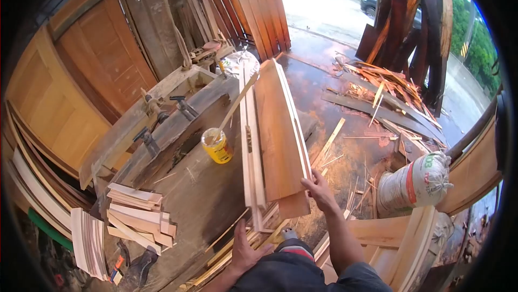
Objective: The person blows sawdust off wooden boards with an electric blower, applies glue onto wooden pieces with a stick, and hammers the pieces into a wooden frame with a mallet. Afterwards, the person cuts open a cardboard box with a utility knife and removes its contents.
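Observation:
My right hand [319,190] is closed on the near right edge of a wide brown wooden board [278,135], beside its pale, narrow edge. The board reaches away from me across the workbench [199,195]. Just left of it lie long pale wooden strips [248,130] with slots cut in them. My left hand [245,251] is below the near ends of these strips, fingers apart and nothing in them. A yellow tub [217,147] stands on the bench with a wooden stick [237,103] leaning out of it.
Stacked short wood pieces [143,214] and an orange-handled tool [117,265] lie at the left. Clamps [145,140] line the bench's far side. A full white sack [414,180] and scrap wood [386,95] are at the right. Door panels [105,57] lean behind.

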A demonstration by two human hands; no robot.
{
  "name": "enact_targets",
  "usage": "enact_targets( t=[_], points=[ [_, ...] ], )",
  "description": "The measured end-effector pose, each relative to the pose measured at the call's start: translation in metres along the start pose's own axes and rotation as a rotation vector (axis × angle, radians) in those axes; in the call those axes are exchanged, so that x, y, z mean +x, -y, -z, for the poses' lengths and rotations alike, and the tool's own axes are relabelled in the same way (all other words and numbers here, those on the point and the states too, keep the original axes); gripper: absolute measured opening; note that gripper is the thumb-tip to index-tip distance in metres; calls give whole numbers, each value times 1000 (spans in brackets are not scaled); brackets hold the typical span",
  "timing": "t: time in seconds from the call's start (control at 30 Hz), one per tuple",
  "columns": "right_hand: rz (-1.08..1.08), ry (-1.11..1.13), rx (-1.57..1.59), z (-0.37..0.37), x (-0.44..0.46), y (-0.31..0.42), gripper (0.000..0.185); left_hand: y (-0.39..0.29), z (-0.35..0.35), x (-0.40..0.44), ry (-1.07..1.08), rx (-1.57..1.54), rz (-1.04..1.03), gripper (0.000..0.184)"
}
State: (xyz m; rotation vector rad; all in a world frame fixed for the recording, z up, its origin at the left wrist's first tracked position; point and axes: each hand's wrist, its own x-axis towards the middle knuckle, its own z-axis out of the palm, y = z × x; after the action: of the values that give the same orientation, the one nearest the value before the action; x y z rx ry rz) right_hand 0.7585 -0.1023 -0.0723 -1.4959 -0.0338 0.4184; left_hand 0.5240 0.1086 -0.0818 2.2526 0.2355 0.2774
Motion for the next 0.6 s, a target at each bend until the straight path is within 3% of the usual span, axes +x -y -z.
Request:
enact_targets(
  t=[0.07,0.2,0.23,0.33,0.37,0.43,0.57,0.6],
  points=[
    [-187,79,-81,33,12,-5,65,-6,-22,10,-104,-33,33,106],
    [-324,127,147,51,27,-64,69,14,-53,26,-202,-113,54,89],
    [-324,145,283,50,30,-75,68,7,-52,29,-238,-112,93,72],
    [-283,100,186,50,36,-82,76,-3,-35,31,-195,-54,238,59],
    [-302,88,162,47,36,-81,69,-8,-27,32,-264,-15,195,52],
    [-303,33,102,41,36,-80,67,31,-16,22,-302,117,215,50],
    [-223,-107,-7,33,47,-110,64,63,27,35,-269,-27,33,52],
    [-226,-108,8,31,44,-104,63,65,31,35,-243,62,20,52]
  ],
)
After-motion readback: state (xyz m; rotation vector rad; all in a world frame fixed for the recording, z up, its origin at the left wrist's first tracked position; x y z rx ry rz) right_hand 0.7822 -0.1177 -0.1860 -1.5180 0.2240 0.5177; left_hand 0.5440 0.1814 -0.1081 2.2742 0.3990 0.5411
